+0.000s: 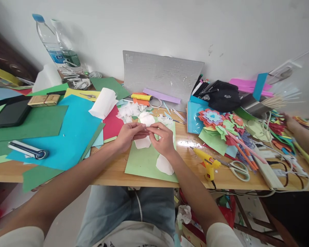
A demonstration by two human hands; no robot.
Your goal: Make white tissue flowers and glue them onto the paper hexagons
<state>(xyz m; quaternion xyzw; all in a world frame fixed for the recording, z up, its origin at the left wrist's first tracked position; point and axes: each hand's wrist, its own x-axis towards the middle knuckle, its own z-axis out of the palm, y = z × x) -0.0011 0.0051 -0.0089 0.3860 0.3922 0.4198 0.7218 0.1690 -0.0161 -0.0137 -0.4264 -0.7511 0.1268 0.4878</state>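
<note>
My left hand point(130, 135) and my right hand point(162, 137) meet over a light green sheet point(141, 164), fingertips pinched together. Whatever they pinch is too small or too hidden to make out. A rounded white paper piece point(146, 118) shows just beyond the fingers, and another white piece point(142, 142) just below them; I cannot tell whether either is held. Beside my right wrist, a third white paper piece point(164, 165) lies on the green sheet. Thin white scraps point(130, 110) are heaped behind my left hand.
A yellow glue gun point(208, 161) and scissors point(239, 169) lie at right, near layered paper flowers point(211, 117). Coloured sheets point(77, 127), a white paper roll point(104, 103) and a stapler point(28, 150) cover the left. Another person's arm point(302, 132) reaches in at far right.
</note>
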